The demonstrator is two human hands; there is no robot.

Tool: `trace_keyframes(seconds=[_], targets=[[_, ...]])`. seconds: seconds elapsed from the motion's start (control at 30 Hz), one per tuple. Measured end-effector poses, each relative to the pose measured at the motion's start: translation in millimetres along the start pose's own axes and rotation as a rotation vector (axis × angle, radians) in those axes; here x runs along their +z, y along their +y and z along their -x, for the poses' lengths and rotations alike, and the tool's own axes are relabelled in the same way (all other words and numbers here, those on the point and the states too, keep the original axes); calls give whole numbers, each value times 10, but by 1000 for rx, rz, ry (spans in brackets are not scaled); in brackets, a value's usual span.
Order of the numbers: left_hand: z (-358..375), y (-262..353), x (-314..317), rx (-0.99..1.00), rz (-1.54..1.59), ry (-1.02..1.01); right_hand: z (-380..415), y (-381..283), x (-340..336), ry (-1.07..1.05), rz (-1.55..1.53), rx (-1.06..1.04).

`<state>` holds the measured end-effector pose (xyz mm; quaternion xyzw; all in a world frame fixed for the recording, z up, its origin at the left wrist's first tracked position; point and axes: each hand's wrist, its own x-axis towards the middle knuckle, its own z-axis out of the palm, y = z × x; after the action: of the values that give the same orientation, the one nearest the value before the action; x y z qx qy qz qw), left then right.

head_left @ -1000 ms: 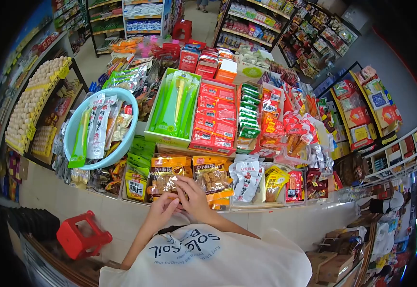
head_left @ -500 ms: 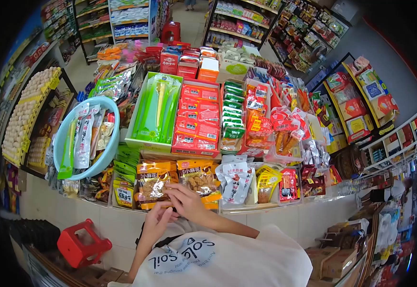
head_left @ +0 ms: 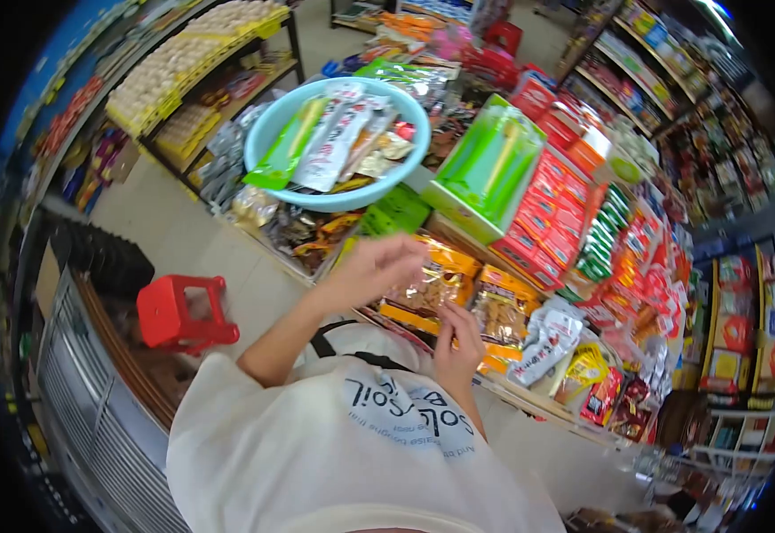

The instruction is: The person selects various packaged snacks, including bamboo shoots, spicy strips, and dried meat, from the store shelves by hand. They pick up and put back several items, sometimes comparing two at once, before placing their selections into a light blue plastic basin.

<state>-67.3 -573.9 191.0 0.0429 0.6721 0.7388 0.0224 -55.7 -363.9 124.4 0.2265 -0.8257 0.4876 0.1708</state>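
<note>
My left hand (head_left: 377, 268) is lifted over the front of the snack display, smeared a little by motion, its fingers loosely bent and apart with nothing visible in them. Beneath it lies an orange bag of fried dough twists (head_left: 441, 286), partly covered by the hand. My right hand (head_left: 460, 341) hangs lower, fingers half stretched at the near edge of the bags and apparently holding nothing. Just right of it sits a second orange bag of fried dough twists (head_left: 504, 311). Green packets (head_left: 396, 211) stand behind my left hand.
A light blue basin (head_left: 334, 201) of long snack packets stands behind left. Beside it are a box of green packages (head_left: 489, 169) and red boxes (head_left: 547, 213). Silver and yellow packets (head_left: 581, 369) line the front right. A red stool (head_left: 187, 313) stands left, near egg trays (head_left: 196, 67).
The view has swung left, bringing the basin nearer the middle. My hands, together over the orange bags before, have come apart; the left has risen and moved leftward from the right.
</note>
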Motion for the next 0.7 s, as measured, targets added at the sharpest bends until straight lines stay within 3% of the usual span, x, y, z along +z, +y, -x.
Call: trace_keyframes(seconds=[0.07, 0.13, 0.17, 0.2, 0.27, 0.3, 0.37, 0.47, 0.63, 0.7], targets=[[-111, 285, -386, 85, -102, 140, 7, -63, 50, 13, 22, 3], [-260, 505, -787, 312, -567, 471, -10, -115, 104, 35, 24, 30], [-332, 541, -1003, 334, -639, 626, -7, -117, 130, 36, 18, 32], [-370, 537, -1204, 335, -640, 635, -19, -146, 155, 31, 14, 25], [-426, 472, -1530, 127, -1382, 901, -54, -201, 183, 64, 31, 6], [-452, 444, -1618, 129, -1380, 904, -46, -213, 197, 64, 32, 2], [-528, 392, -1744, -458, -1314, 695, -41, -214, 235, 85, 32, 47], [-559, 204, -1826, -454, -1372, 586, -17, -205, 287, 106, 32, 56], [-567, 153, -1918, -399, -1345, 605, 56, -235, 365, 94, 14, 89], [-576, 196, -1956, -400, -1216, 538, 48, -254, 398, 89, 12, 78]])
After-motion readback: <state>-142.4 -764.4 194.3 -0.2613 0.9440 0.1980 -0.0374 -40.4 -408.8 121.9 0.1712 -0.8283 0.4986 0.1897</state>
